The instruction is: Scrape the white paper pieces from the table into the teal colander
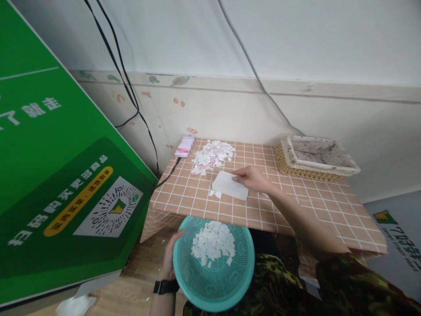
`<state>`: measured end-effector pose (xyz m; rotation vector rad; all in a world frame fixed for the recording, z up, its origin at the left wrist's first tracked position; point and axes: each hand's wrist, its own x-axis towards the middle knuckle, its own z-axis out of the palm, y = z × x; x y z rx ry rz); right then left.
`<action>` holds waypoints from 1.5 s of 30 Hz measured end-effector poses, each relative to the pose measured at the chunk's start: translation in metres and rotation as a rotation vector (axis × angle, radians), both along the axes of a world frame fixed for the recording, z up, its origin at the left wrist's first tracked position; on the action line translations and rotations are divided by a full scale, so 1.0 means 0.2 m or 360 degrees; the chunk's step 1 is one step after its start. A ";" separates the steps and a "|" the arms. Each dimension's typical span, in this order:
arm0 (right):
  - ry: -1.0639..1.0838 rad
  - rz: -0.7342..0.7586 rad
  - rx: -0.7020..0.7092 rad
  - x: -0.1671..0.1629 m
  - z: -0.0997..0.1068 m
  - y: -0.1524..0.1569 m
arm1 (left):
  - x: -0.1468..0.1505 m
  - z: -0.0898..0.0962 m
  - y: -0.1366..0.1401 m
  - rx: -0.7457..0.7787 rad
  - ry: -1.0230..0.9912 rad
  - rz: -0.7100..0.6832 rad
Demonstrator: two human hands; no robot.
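Note:
My left hand (171,254) is closed on the rim of a round green plastic basket (213,292), held just below the table's front edge. A heap of small white paper scraps (213,243) lies inside it. Over the tabletop, my right hand (250,177) pinches a flat white sheet (228,184), which looks like stiff plastic or card. A few paper bits (215,193) sit by the sheet's lower left edge. Beyond it, another pile of torn paper (213,153), white with some pink, is spread on the cloth.
A brown checked cloth covers the table (184,188). A lined wicker basket (312,169) stands at the back right. A blurred phone-like object (185,146) with a black cable lies at the back left. A tall green panel (66,175) stands on the left; a wall is behind.

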<state>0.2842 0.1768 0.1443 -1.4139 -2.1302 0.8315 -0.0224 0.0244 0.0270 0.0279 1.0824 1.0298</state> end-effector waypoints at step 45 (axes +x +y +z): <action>0.0147 -0.0027 0.0001 0.00 -0.05 0.10 | -0.02 -0.07 -0.01 0.0023 -0.0076 -0.0025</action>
